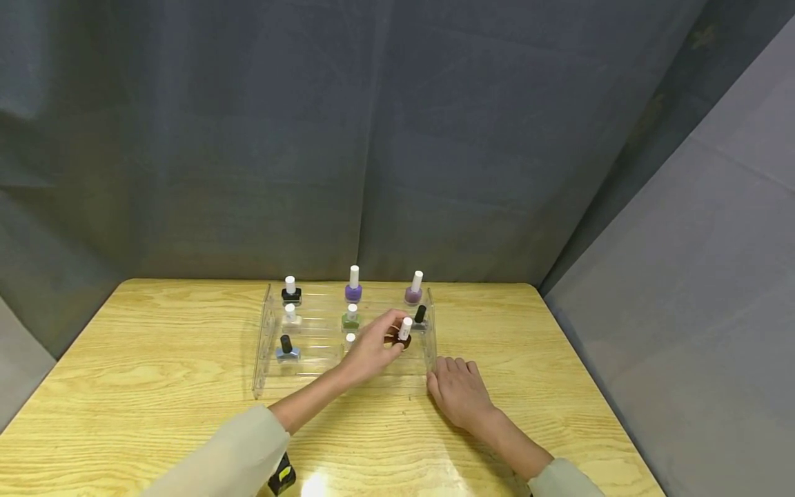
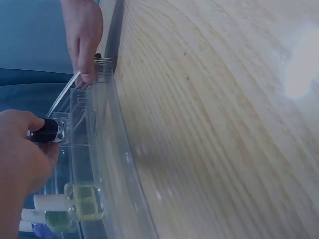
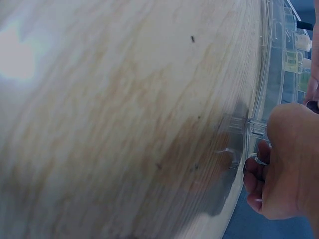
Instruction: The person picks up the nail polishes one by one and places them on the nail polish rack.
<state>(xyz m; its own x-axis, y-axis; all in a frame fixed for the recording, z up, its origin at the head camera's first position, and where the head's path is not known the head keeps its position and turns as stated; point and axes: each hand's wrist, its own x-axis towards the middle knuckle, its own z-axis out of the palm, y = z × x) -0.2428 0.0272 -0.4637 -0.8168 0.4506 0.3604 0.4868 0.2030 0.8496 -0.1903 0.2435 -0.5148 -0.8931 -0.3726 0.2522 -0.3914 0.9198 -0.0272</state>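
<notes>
My left hand (image 1: 375,345) pinches a dark brown nail polish bottle (image 1: 404,342) with a white cap, over the right part of a lower tier of a clear stepped rack (image 1: 310,378). In the left wrist view the cap is hidden behind the fingers, and the dark bottle (image 2: 47,130) lies close to the rack. My right hand (image 1: 461,393) rests on the table at the rack's front right corner, its fingers against or beside the end panel. A black-capped bottle (image 1: 420,317) stands just behind the held one. A white-capped bottle (image 1: 350,338) is partly covered by my left hand.
Other polish bottles stand upright on the tiers: black (image 1: 291,293), violet (image 1: 354,288), mauve (image 1: 414,290), pale (image 1: 290,317), green (image 1: 350,319) and light blue (image 1: 288,352). A small black object (image 1: 282,478) shows beside my left sleeve. A grey curtain (image 1: 366,138) hangs behind the table.
</notes>
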